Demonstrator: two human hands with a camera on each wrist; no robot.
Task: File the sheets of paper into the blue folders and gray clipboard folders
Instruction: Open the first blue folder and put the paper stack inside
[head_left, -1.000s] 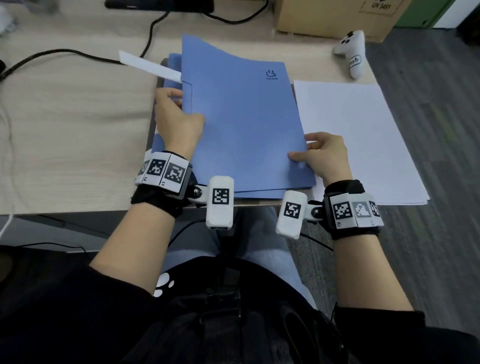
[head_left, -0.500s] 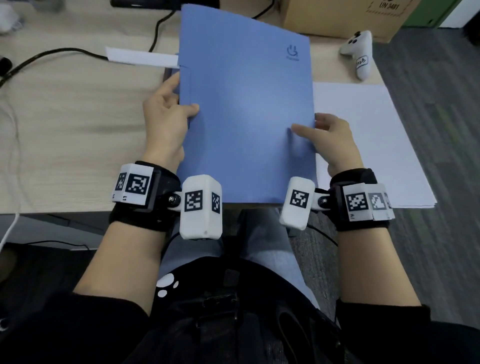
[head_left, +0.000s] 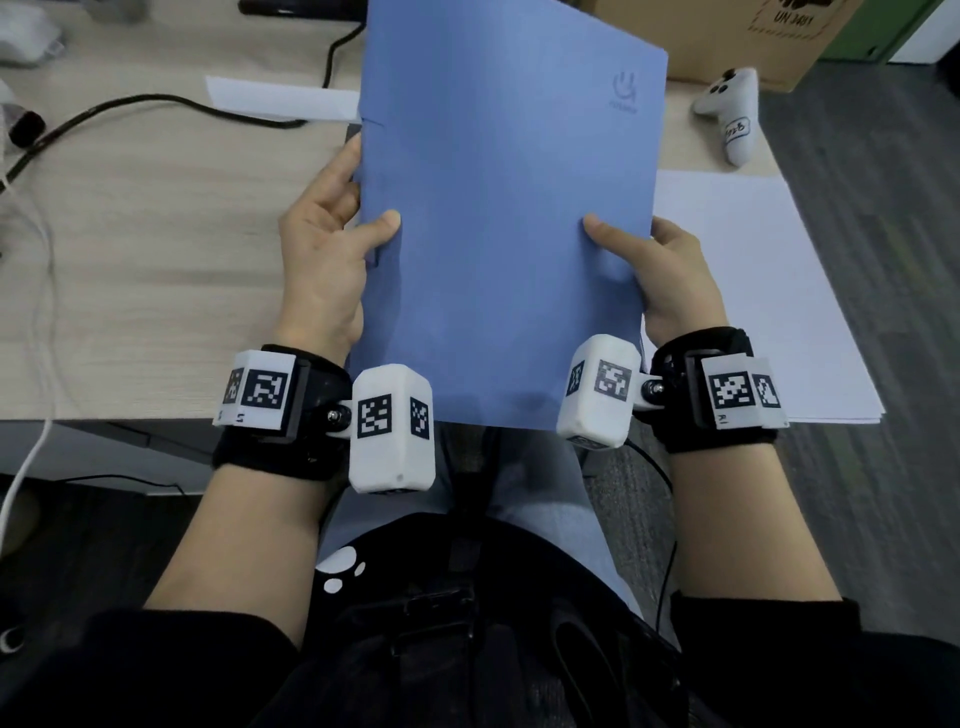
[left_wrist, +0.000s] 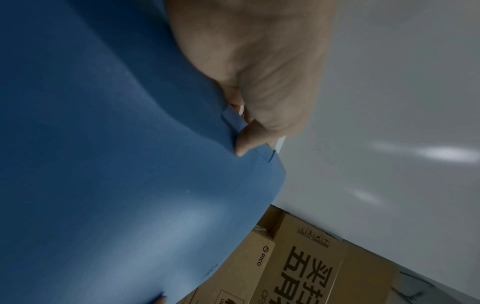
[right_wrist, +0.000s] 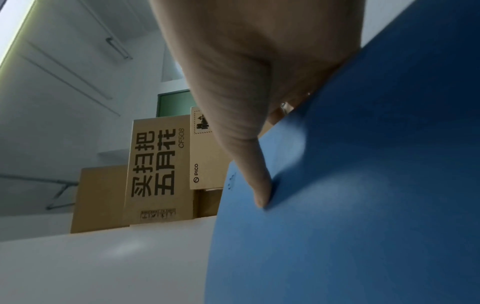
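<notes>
A blue folder (head_left: 504, 208) is lifted off the desk and held upright between both hands, its cover facing me. My left hand (head_left: 332, 249) grips its left edge, thumb on the cover and fingers behind. My right hand (head_left: 660, 270) pinches the right edge the same way. In the left wrist view the thumb presses the blue folder (left_wrist: 116, 164) near a small notch in its edge. The right wrist view shows the thumb on the blue folder (right_wrist: 363, 195). A stack of white sheets (head_left: 769, 291) lies on the desk to the right. The folder hides whatever lies under it.
A white paper strip (head_left: 280, 98) and a black cable (head_left: 156, 104) lie on the wooden desk (head_left: 156, 260) at the left. A white controller (head_left: 735, 114) and a cardboard box (head_left: 727, 36) sit at the back right. The desk's near edge is by my wrists.
Both hands have raised the blue folder from lying flat on the pile to upright and closer to me. My grip has shifted up along its side edges.
</notes>
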